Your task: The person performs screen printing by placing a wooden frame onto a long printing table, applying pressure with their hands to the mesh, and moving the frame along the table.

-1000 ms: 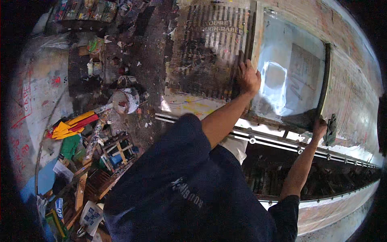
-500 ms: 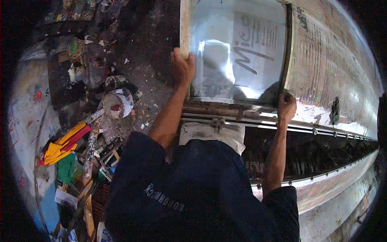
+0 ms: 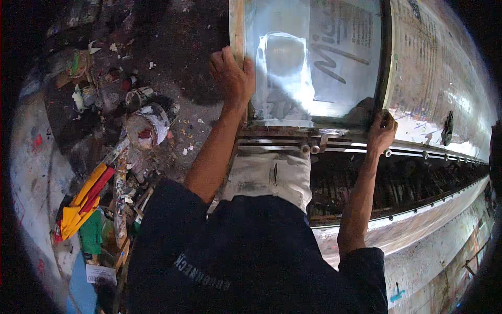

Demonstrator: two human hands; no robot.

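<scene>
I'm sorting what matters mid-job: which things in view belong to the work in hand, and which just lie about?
In hand, it seems:
wooden rectangular frame with translucent grey panel, held by left hand and right hand
long, paint-stained pale table alongside

Apparently lying about:
paint-splattered white cylindrical bucket
yellow-and-red folded cloth-like item
green item, material unclear

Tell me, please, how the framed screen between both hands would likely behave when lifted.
The framed screen would probably stay stiff, as straight side bars border it. Its glossy middle could be slippery, and, being broad, may flex if pressed.
</scene>
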